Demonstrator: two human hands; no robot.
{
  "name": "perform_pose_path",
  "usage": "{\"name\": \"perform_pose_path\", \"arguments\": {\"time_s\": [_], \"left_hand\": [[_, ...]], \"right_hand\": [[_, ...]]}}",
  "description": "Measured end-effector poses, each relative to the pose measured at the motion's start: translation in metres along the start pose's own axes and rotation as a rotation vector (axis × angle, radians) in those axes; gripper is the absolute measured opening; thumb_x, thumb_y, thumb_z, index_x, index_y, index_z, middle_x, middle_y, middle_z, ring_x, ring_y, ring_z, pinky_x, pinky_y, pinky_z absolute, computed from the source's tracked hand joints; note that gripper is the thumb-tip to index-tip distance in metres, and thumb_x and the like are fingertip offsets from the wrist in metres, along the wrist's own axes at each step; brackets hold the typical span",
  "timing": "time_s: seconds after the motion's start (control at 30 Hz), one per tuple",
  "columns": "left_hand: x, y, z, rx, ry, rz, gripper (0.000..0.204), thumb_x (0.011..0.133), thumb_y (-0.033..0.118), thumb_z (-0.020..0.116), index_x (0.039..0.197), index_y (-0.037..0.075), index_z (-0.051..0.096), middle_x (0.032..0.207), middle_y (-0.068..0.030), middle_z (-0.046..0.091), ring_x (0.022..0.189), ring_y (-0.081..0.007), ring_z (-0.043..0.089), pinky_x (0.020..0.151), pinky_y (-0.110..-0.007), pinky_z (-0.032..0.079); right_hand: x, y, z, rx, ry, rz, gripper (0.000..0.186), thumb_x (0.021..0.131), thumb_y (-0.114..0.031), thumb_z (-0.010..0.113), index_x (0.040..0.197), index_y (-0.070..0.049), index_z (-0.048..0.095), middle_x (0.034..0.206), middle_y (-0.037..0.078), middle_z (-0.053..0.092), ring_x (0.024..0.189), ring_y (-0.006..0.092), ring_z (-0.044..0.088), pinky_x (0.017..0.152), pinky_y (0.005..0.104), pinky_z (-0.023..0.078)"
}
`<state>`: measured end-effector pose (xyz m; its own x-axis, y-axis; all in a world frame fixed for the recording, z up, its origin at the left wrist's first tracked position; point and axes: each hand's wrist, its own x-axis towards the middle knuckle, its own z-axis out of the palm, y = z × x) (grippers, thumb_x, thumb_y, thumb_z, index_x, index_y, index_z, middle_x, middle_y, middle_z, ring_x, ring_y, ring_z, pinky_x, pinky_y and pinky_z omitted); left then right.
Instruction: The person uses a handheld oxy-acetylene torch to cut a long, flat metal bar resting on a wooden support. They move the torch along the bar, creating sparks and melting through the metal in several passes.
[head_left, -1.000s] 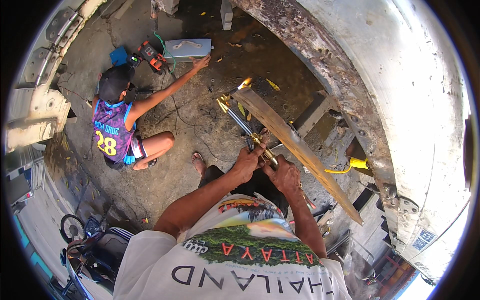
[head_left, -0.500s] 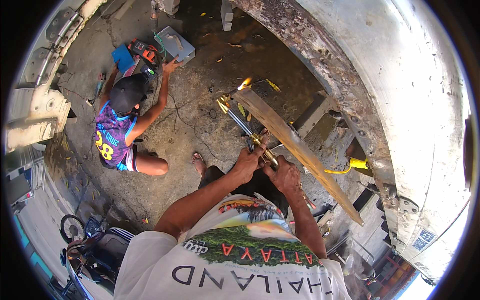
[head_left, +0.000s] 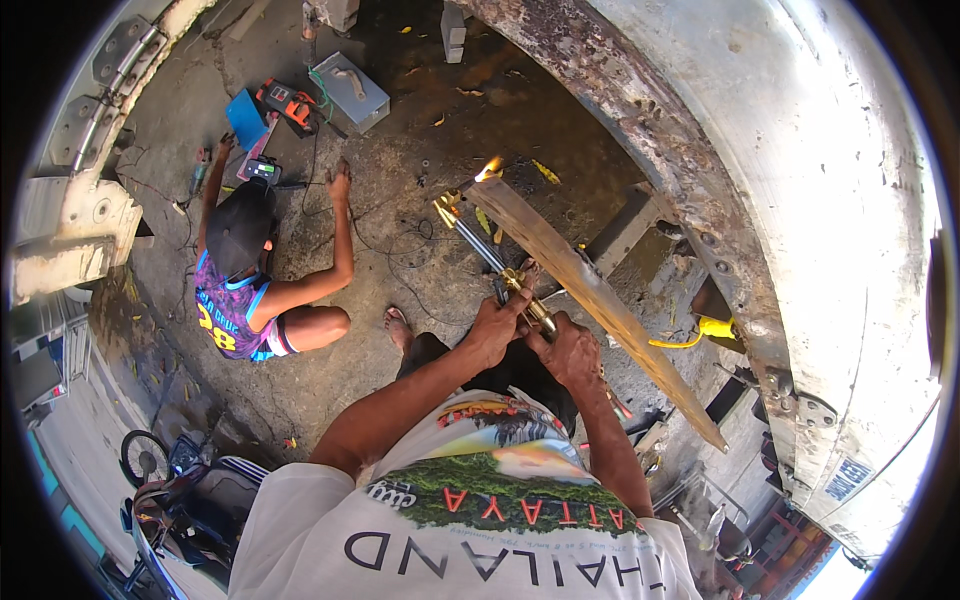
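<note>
Both of my hands are wrapped round a brass and steel cutting torch (head_left: 478, 243), which points away from me with its bent head at the far end. My left hand (head_left: 495, 328) grips the front of the brass body, near the long tubes. Closer to me, my right hand (head_left: 567, 350) is closed on the rear of the handle. An orange flame (head_left: 489, 168) burns at the far end of a long wooden plank (head_left: 600, 302), beside the torch head. The plank slants down to the right of my hands.
A co-worker (head_left: 235, 235) in a dark cap squats at the left, next to a grey metal box (head_left: 355, 97), an orange and black device (head_left: 287, 101) and a blue panel (head_left: 244, 119). Cables cross the concrete floor. A large rusty-edged white metal shell (head_left: 780, 150) curves along the right.
The co-worker has leaned lower, drawing one hand away from the grey box and the other off the blue panel. My hands, the torch and the plank look unmoved.
</note>
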<state>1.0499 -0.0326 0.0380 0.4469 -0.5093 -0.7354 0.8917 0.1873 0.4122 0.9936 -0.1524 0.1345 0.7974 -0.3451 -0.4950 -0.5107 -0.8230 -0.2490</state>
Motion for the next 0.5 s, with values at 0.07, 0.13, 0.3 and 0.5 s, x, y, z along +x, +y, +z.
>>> {"name": "perform_pose_path", "arguments": {"time_s": [0.07, 0.13, 0.3, 0.5], "left_hand": [[-0.0037, 0.0026, 0.0015, -0.016, -0.012, 0.004, 0.033, 0.095, 0.034, 0.063, 0.105, 0.003, 0.061, 0.093, -0.0074, 0.068, 0.079, -0.0157, 0.068, 0.067, -0.03, 0.055], [-0.0026, 0.0007, 0.0002, -0.023, -0.006, 0.006, 0.033, 0.095, 0.034, 0.063, 0.105, 0.003, 0.062, 0.093, -0.0072, 0.069, 0.079, -0.0154, 0.068, 0.067, -0.03, 0.055], [-0.0009, -0.0007, 0.0004, -0.002, -0.012, 0.014, 0.032, 0.096, 0.034, 0.062, 0.104, 0.003, 0.062, 0.092, -0.0071, 0.069, 0.078, -0.0153, 0.068, 0.066, -0.029, 0.054], [0.005, -0.0054, -0.0045, 0.004, -0.008, -0.006, 0.032, 0.095, 0.034, 0.063, 0.104, 0.004, 0.061, 0.092, -0.0066, 0.068, 0.078, -0.0154, 0.068, 0.064, -0.028, 0.053]], "right_hand": [[-0.0002, -0.0003, -0.0001, 0.006, 0.004, 0.0, 0.053, 0.081, -0.052, 0.065, 0.094, -0.001, 0.059, 0.085, 0.027, 0.068, 0.084, 0.0424, 0.068, 0.076, 0.0492, 0.053], [-0.0005, -0.001, 0.0003, 0.008, 0.01, -0.001, 0.052, 0.081, -0.051, 0.065, 0.093, -0.001, 0.059, 0.085, 0.027, 0.068, 0.083, 0.0424, 0.068, 0.076, 0.0491, 0.053], [-0.0012, 0.0004, 0.0, 0.016, 0.025, -0.006, 0.05, 0.081, -0.05, 0.065, 0.092, -0.001, 0.059, 0.083, 0.027, 0.068, 0.082, 0.0424, 0.068, 0.075, 0.049, 0.053], [0.0001, 0.0016, 0.0004, 0.008, 0.021, -0.038, 0.051, 0.082, -0.05, 0.064, 0.093, -0.001, 0.058, 0.082, 0.027, 0.067, 0.082, 0.0424, 0.068, 0.073, 0.0492, 0.053]]}}
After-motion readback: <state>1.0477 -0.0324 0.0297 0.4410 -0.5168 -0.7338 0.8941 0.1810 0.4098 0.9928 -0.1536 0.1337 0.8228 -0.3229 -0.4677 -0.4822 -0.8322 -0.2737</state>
